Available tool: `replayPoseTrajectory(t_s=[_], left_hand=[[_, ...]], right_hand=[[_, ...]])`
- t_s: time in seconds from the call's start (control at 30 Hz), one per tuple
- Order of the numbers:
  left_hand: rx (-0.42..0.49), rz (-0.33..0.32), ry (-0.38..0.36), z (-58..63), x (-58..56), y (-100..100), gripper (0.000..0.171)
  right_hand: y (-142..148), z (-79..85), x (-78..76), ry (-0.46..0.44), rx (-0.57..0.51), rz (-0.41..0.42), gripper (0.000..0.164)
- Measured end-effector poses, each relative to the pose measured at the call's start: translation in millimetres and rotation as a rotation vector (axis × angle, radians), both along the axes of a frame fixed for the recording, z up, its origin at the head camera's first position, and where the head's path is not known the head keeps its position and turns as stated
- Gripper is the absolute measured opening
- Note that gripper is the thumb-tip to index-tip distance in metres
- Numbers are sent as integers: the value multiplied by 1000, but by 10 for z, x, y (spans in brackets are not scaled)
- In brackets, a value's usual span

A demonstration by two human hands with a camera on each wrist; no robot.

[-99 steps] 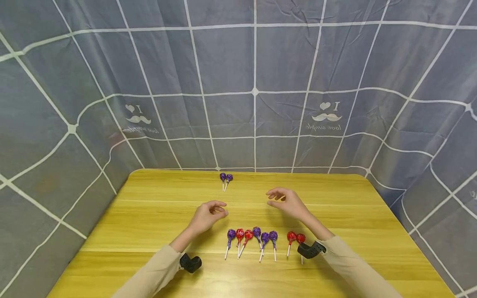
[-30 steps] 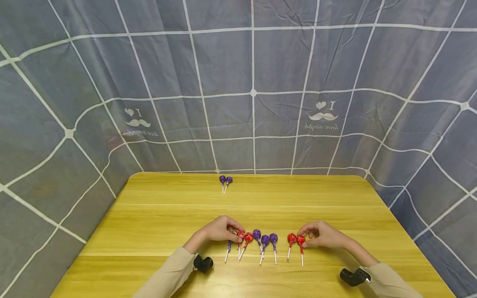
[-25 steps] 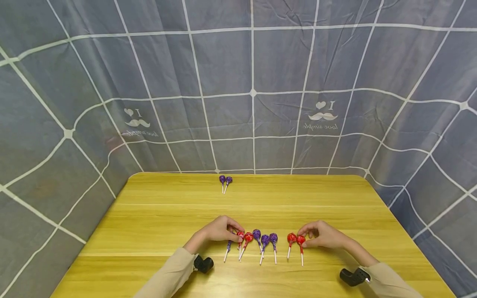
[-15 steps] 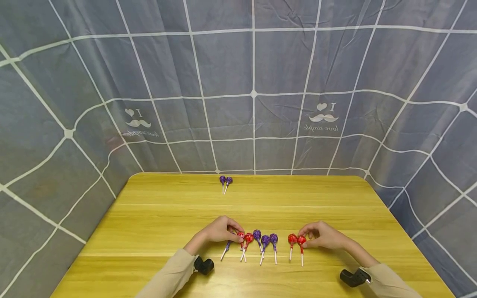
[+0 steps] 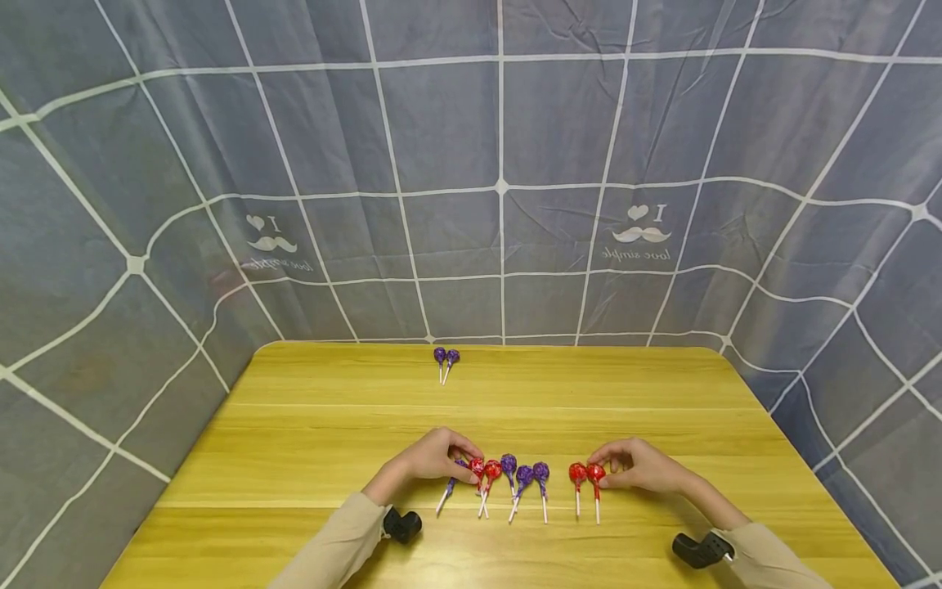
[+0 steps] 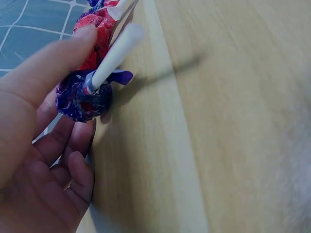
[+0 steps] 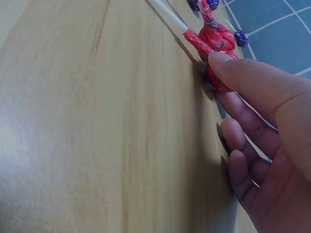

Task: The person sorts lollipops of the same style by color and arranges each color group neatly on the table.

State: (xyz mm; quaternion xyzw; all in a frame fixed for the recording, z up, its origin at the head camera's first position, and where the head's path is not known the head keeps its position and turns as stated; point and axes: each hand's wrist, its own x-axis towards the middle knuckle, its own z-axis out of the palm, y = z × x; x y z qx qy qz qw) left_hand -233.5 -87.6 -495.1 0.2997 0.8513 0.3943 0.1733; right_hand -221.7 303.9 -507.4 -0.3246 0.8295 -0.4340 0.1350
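My left hand [image 5: 430,456] pinches a red lollipop [image 5: 477,467] near the row's left end. In the left wrist view the thumb presses on its red wrapper [image 6: 99,36]. A purple lollipop [image 6: 80,99] sits under that thumb, against the fingers, its white stick tilted. To the right, another red lollipop [image 5: 493,469] has its stick crossing the pinched one's. My right hand [image 5: 648,466] holds the rightmost red lollipop [image 5: 597,476] between thumb and index finger, other fingers loosely bent. Beside it, touching or nearly so, lies one more red lollipop [image 5: 577,472].
Between the hands lie three purple lollipops [image 5: 524,474]. Two more purple lollipops [image 5: 452,357] lie near the far edge of the wooden table [image 5: 353,384]. A grey curtain [image 5: 456,229] with white lines surrounds the table's back and sides.
Both hands came down from above the table onto the lollipops. The left purple lollipop's stick swung left; the pinched left red one's swung right. The right-hand red pair shifted only slightly.
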Motion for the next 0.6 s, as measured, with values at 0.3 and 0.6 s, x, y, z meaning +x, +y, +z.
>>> replayPoseTrajectory(t_s=[0.3,0.6], left_hand=[[5,0,15,3,2,2,30],[44,74,-38,5,8,-9,28]], right_hand=[[-16,1,20,10,10,-4,25],[34,-14,26,-27,-11,-2,27]])
